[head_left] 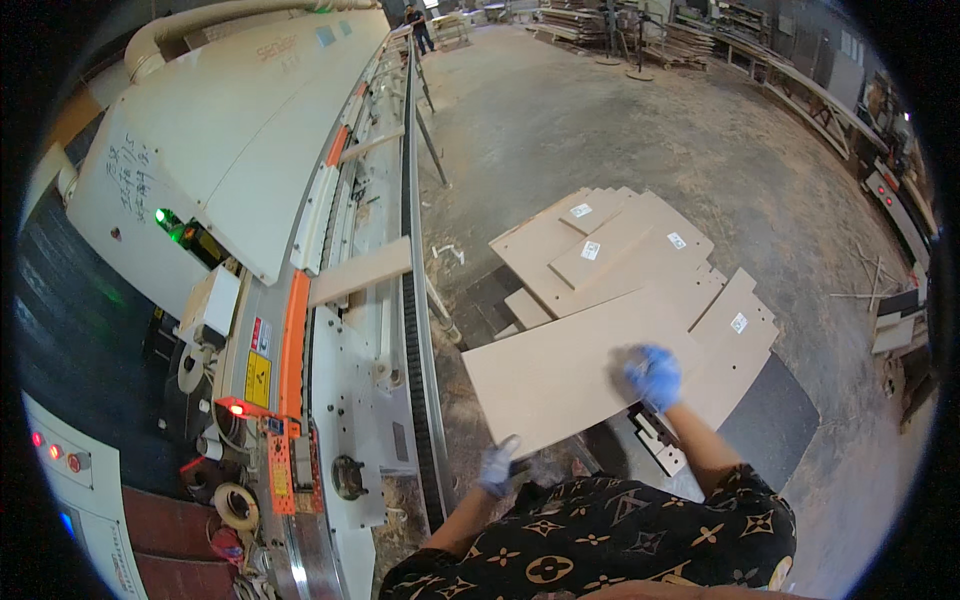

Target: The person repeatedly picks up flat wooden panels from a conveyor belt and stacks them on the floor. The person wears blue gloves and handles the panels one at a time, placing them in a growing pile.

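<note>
A large pale-brown board [550, 370] lies tilted in front of me, its left end reaching toward the machine. My left hand [497, 467], in a light grey-blue glove, is closed on the board's near left corner. On the right part of the same board rests my right hand [655, 377], in a blue glove. Motion smears its fingers, so their pose is unclear. Beyond and under the board are stacked panels [640, 240], some with small white labels. Another labelled panel [738, 318] lies to the right, with dark holes along its edge.
Along my left runs a long edge-banding machine [330, 330] with orange guards and a dark chain track [412, 300]. A narrow board strip [360, 272] lies across it. A control panel [75, 480] stands at lower left. Far off is another person [418, 28]; wood piles [570, 25] line the back.
</note>
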The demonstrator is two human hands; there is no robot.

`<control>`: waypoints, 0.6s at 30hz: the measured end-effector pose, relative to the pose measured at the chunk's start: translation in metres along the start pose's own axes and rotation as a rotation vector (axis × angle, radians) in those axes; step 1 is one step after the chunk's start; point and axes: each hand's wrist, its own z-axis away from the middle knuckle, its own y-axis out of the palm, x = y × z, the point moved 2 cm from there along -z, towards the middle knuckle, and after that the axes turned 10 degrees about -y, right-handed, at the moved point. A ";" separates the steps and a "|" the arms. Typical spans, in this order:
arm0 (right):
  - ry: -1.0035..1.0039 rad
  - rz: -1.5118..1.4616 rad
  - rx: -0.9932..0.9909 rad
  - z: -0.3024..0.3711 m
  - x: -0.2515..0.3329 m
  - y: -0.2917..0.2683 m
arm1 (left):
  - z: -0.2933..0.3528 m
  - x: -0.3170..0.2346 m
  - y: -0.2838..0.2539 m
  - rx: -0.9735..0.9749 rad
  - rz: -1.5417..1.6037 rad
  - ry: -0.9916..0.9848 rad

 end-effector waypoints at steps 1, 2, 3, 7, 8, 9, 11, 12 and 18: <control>0.223 0.682 0.013 -0.017 -0.018 -0.018 | 0.016 -0.005 -0.013 0.000 0.020 -0.027; 0.276 0.764 -0.023 -0.026 -0.035 -0.023 | 0.032 -0.008 -0.025 0.031 0.045 -0.013; 0.333 0.820 0.086 -0.032 -0.053 -0.025 | 0.048 -0.010 -0.033 -0.001 0.033 0.020; 0.404 0.394 0.139 -0.051 -0.116 0.006 | 0.104 -0.025 -0.069 -0.128 -0.107 0.215; 0.405 0.310 0.131 -0.052 -0.128 0.017 | 0.122 -0.023 -0.078 -0.092 -0.023 0.191; 0.404 0.235 0.120 -0.050 -0.136 0.030 | 0.136 -0.024 -0.088 -0.117 -0.021 0.187; 0.409 -0.050 0.026 -0.045 -0.145 0.056 | 0.162 -0.019 -0.108 -0.171 -0.036 0.214; 0.430 -0.160 0.079 -0.045 -0.145 0.066 | 0.171 -0.012 -0.118 -0.235 -0.025 0.192; 0.699 -0.743 0.679 -0.053 -0.110 0.129 | 0.213 0.059 -0.174 -0.487 0.211 0.253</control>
